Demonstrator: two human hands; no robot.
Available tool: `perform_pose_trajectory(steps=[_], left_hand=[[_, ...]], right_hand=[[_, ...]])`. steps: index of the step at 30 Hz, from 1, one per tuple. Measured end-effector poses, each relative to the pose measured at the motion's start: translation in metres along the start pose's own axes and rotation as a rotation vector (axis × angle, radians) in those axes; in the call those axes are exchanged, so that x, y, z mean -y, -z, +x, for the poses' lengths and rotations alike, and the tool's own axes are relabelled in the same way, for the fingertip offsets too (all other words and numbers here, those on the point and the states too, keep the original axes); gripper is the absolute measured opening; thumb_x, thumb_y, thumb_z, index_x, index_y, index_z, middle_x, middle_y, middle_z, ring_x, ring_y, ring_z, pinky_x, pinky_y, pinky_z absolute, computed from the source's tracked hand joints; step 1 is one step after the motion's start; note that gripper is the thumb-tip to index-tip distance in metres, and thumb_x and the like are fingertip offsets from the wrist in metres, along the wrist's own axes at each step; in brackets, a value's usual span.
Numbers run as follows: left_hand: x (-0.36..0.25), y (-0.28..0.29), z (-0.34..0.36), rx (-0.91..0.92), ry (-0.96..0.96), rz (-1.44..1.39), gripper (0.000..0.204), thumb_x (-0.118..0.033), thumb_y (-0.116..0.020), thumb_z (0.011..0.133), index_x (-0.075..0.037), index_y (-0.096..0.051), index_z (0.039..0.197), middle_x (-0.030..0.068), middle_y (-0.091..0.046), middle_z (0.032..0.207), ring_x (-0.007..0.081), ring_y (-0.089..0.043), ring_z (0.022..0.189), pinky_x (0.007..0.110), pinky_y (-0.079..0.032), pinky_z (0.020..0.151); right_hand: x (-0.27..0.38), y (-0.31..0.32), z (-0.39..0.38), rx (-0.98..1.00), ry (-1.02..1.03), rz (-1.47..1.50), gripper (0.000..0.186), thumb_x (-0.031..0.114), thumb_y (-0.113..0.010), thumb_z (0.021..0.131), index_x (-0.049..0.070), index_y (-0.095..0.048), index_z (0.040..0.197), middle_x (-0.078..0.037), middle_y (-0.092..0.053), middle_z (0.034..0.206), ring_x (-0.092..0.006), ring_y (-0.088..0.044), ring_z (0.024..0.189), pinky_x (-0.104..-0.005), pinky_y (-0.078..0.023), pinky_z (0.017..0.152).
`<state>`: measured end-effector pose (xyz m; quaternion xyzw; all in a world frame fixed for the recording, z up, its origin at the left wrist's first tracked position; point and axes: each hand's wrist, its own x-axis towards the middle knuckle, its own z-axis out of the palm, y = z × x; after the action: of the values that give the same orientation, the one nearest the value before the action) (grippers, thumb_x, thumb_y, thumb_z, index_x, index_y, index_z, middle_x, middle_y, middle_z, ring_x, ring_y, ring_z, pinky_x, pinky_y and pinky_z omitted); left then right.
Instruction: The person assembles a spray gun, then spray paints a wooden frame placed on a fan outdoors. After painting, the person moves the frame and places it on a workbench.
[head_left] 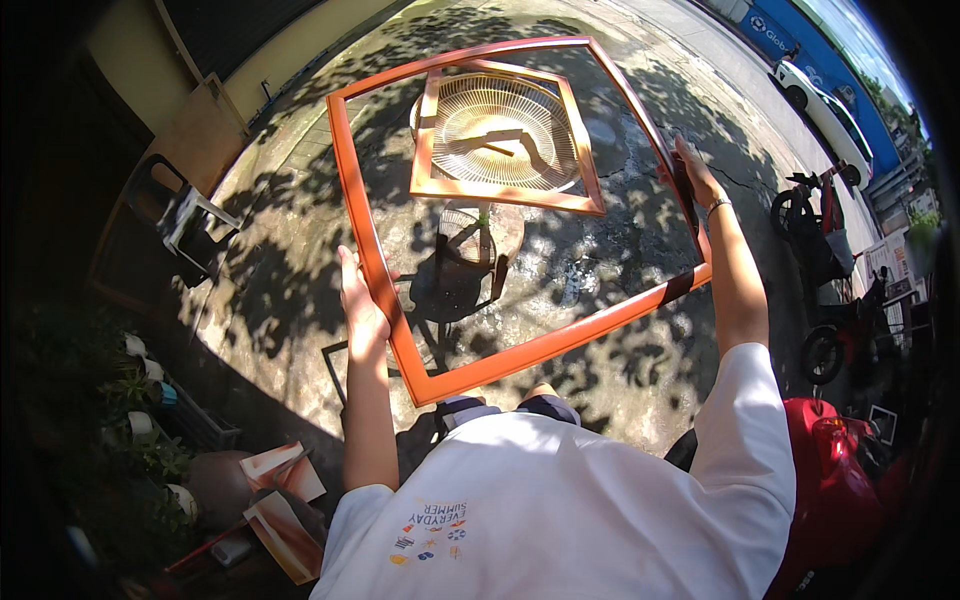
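Note:
A large, empty rectangular frame [560,334], painted orange with a darker patch near its right corner, is held up in front of me, tilted. My left hand [365,305] grips its left side bar, with the thumb on the inner edge. On the upper part of the right side bar, my right hand [702,180] is closed. Seen through the large frame, a smaller orange-brown frame [500,196] rests on a round, pale slatted top [470,130], which stands on the ground. Dark shadows fall across that top.
Concrete ground [290,250] is dappled with leaf shadows. A grey plastic chair [185,225] stands left, near a wooden board [195,140]. Potted plants [140,425] and painted panels [285,535] sit lower left. Motorbikes [825,225], a red vehicle [825,450] and a white car [825,120] are right.

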<state>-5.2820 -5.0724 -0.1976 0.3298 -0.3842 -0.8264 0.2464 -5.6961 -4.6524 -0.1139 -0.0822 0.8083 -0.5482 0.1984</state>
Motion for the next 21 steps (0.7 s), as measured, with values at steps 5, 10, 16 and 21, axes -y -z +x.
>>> perform_pose_trajectory(steps=[5, 10, 16, 21], left_hand=[[0.015, -0.066, 0.047, -0.185, -0.039, 0.015, 0.052, -0.06, -0.04, 0.098, -0.01, -0.056, 0.097, 0.0024, -0.06, 0.085, 0.0144, -0.061, 0.067, 0.03, -0.049, 0.055], [0.051, -0.131, 0.084, -0.393, -0.182, 0.004, 0.052, -0.055, -0.04, 0.101, -0.006, -0.06, 0.098, 0.0014, -0.057, 0.071, 0.0109, -0.059, 0.061, 0.026, -0.051, 0.052], [0.087, -0.164, 0.11, -0.604, -0.288, 0.056, 0.058, -0.055, -0.039, 0.1, -0.003, -0.058, 0.115, 0.003, -0.061, 0.081, 0.0125, -0.061, 0.068, 0.026, -0.048, 0.053], [0.09, -0.192, 0.129, -0.686, -0.426, 0.068, 0.043, -0.041, -0.039, 0.105, -0.003, -0.057, 0.106, 0.0035, -0.063, 0.081, 0.0091, -0.06, 0.068, 0.021, -0.048, 0.061]], right_hand=[[0.008, -0.013, 0.157, 0.075, -0.055, -0.038, 0.069, 0.071, -0.044, 0.091, 0.005, -0.065, 0.095, -0.008, -0.067, 0.076, -0.0187, -0.068, 0.066, -0.0307, -0.052, 0.065], [-0.021, -0.022, 0.307, 0.201, -0.023, 0.018, 0.067, 0.069, -0.043, 0.092, 0.007, -0.066, 0.094, -0.007, -0.067, 0.075, -0.0185, -0.067, 0.066, -0.0315, -0.051, 0.064], [-0.023, -0.051, 0.4, 0.423, -0.04, 0.117, 0.061, 0.067, -0.046, 0.093, 0.009, -0.064, 0.09, -0.004, -0.064, 0.077, -0.0156, -0.063, 0.068, -0.0294, -0.051, 0.065], [-0.023, -0.056, 0.446, 0.481, -0.021, 0.101, 0.062, 0.066, -0.045, 0.094, 0.007, -0.065, 0.098, -0.003, -0.061, 0.079, -0.0144, -0.06, 0.069, -0.0285, -0.05, 0.067]])
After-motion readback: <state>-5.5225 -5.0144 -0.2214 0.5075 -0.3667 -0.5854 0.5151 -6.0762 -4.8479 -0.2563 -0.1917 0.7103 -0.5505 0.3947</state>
